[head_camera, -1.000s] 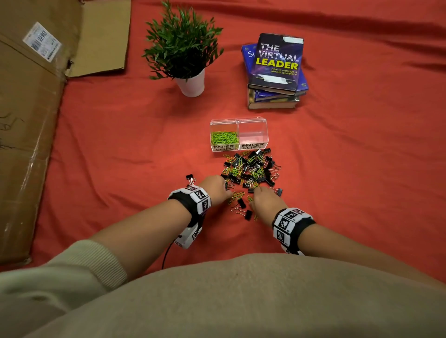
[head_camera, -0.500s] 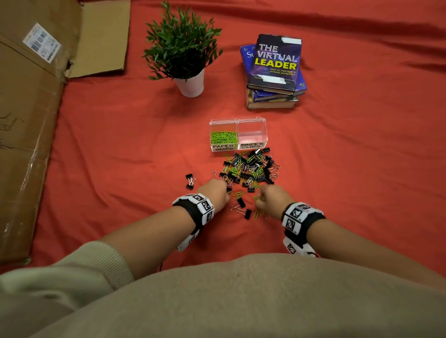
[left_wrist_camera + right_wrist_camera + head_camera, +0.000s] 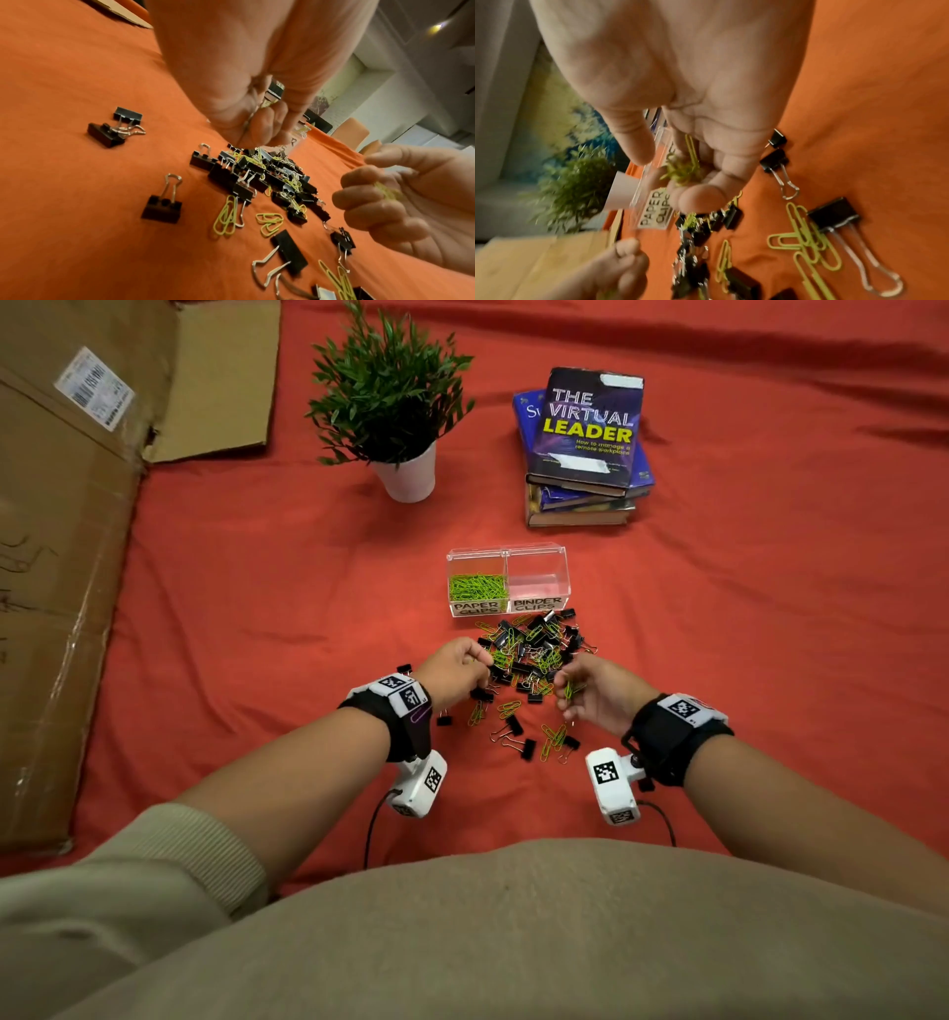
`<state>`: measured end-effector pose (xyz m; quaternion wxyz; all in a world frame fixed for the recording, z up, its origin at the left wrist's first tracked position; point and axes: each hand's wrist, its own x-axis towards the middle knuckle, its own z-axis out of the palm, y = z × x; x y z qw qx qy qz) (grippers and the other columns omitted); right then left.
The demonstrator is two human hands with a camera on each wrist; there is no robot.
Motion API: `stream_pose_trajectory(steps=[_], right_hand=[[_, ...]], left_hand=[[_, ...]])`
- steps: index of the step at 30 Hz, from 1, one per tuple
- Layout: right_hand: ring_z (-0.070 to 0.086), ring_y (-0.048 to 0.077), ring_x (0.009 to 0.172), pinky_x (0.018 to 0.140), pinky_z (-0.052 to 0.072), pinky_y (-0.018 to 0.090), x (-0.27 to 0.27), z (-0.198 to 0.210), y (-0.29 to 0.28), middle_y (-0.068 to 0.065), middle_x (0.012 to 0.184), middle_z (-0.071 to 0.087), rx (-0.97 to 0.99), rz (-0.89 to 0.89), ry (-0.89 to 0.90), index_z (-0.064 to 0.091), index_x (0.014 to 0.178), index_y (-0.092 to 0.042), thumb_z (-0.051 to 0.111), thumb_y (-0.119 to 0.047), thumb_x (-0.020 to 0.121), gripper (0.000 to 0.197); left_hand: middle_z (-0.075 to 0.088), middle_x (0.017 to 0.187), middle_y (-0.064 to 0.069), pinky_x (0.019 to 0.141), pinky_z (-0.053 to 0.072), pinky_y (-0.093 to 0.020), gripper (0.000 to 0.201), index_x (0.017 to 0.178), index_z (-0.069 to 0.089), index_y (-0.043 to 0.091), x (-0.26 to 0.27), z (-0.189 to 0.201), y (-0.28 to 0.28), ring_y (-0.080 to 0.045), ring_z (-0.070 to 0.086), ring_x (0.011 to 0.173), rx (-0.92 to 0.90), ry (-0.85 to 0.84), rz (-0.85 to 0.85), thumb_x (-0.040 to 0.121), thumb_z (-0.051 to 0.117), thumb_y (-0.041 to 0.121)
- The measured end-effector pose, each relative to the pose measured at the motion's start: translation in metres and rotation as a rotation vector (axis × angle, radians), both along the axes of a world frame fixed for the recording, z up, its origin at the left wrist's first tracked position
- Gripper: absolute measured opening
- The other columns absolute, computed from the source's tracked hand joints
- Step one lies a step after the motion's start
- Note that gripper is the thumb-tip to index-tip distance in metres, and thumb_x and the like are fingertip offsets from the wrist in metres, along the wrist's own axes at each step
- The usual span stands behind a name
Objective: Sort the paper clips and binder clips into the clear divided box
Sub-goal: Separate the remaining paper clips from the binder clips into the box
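The clear divided box (image 3: 539, 550) stands beyond a mixed pile of clips (image 3: 534, 649). Its left cell, labelled PAPER CLIPS, holds green paper clips (image 3: 477, 587); the BINDER CLIPS cell looks bare. My left hand (image 3: 475, 672) hovers over the pile's left edge. In the left wrist view its fingers (image 3: 267, 123) are curled tight on small clips, with a thin wire and a black bit showing. My right hand (image 3: 567, 691) is raised at the pile's near right, cupping a bunch of green paper clips (image 3: 682, 170).
Loose black binder clips (image 3: 162, 207) and green paper clips (image 3: 226, 215) are scattered on the red cloth between my wrists. A potted plant (image 3: 390, 403) and a stack of books (image 3: 585, 449) stand behind the box. Flattened cardboard (image 3: 61, 557) covers the left side.
Both hands have lifted off the near edge of the pile. The right hand drew back and turned palm-up with green paper clips in it. The left hand moved slightly forward.
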<state>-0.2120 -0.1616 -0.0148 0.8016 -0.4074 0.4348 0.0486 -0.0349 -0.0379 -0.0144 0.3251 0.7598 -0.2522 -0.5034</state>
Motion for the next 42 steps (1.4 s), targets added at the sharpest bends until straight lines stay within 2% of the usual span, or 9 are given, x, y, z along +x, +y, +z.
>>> stream_pose_trajectory(steps=[10,18,21,23,26,29,35,39,42], right_hand=[[0.056,0.016,0.077,0.064,0.044,0.025,-0.008,-0.016,0.020,0.000,0.084,0.060,-0.988,0.885,0.248,0.057,0.086,-0.014,0.057,-0.012,0.083,0.003],[0.056,0.025,0.103,0.083,0.043,0.029,-0.015,-0.020,0.025,0.010,0.109,0.061,-1.173,1.109,0.296,0.058,0.105,-0.007,0.061,-0.016,0.086,0.022],[0.055,0.025,0.094,0.078,0.041,0.030,-0.013,-0.021,0.024,0.011,0.098,0.059,-1.152,1.136,0.334,0.055,0.084,-0.011,0.061,-0.020,0.088,0.012],[0.054,0.025,0.083,0.071,0.040,0.029,-0.014,-0.026,0.023,0.011,0.086,0.056,-1.102,1.152,0.375,0.043,0.066,-0.016,0.059,-0.023,0.089,0.029],[0.056,0.024,0.075,0.068,0.045,0.030,-0.016,-0.024,0.021,0.010,0.077,0.056,-1.020,1.043,0.365,0.048,0.066,-0.013,0.054,-0.022,0.092,0.028],[0.061,0.015,0.072,0.066,0.050,0.030,-0.017,-0.019,0.011,0.000,0.078,0.065,-0.964,0.792,0.334,0.056,0.081,-0.009,0.052,-0.025,0.094,0.020],[0.060,0.014,0.054,0.063,0.049,0.030,-0.021,-0.011,-0.014,0.004,0.065,0.067,-0.524,0.397,0.211,0.061,0.082,-0.013,0.067,-0.016,0.085,0.008],[0.057,0.016,0.061,0.050,0.049,0.019,-0.019,-0.004,-0.012,0.010,0.075,0.062,-0.318,0.250,0.120,0.061,0.106,-0.001,0.055,0.002,0.090,0.018],[0.053,0.018,0.058,0.046,0.046,0.021,-0.015,-0.003,-0.003,0.011,0.072,0.056,-0.240,0.205,0.114,0.062,0.090,0.000,0.043,0.007,0.091,0.020]], left_hand=[[0.052,0.065,-0.004,0.053,0.033,-0.026,0.020,0.073,0.052,0.016,-0.005,-0.004,0.007,-0.022,0.047,0.064,0.239,-0.336,-0.198,0.092,0.047,0.020],[0.062,0.108,-0.011,0.076,0.049,-0.036,0.031,0.107,0.055,0.007,-0.027,-0.016,0.020,-0.031,0.062,0.098,0.324,-0.697,-0.475,0.090,0.058,0.033],[0.062,0.110,-0.012,0.080,0.049,-0.039,0.026,0.107,0.055,0.008,-0.032,-0.019,0.021,-0.032,0.061,0.101,0.320,-0.724,-0.480,0.092,0.057,0.029],[0.063,0.106,-0.013,0.077,0.050,-0.038,0.024,0.103,0.057,0.006,-0.031,-0.021,0.022,-0.033,0.062,0.096,0.325,-0.672,-0.453,0.092,0.056,0.028],[0.065,0.096,-0.022,0.069,0.047,-0.035,0.027,0.084,0.060,-0.002,-0.027,-0.022,0.021,-0.035,0.063,0.086,0.298,-0.574,-0.442,0.091,0.056,0.024],[0.058,0.084,-0.017,0.077,0.047,-0.035,0.029,0.062,0.050,0.010,-0.023,-0.020,0.021,-0.031,0.060,0.088,0.242,-0.551,-0.429,0.090,0.055,0.017],[0.053,0.075,0.004,0.060,0.036,-0.027,0.011,0.085,0.049,0.016,-0.015,-0.008,0.018,-0.016,0.049,0.069,0.068,-0.432,-0.215,0.089,0.060,0.018],[0.054,0.081,0.001,0.047,0.034,-0.021,0.014,0.106,0.054,0.016,-0.013,-0.005,0.006,-0.010,0.043,0.054,0.021,-0.198,-0.078,0.092,0.054,0.014],[0.045,0.064,0.000,0.041,0.027,-0.021,0.024,0.100,0.060,0.008,-0.015,-0.005,-0.004,-0.013,0.035,0.046,0.075,-0.036,-0.011,0.094,0.037,0.008]])
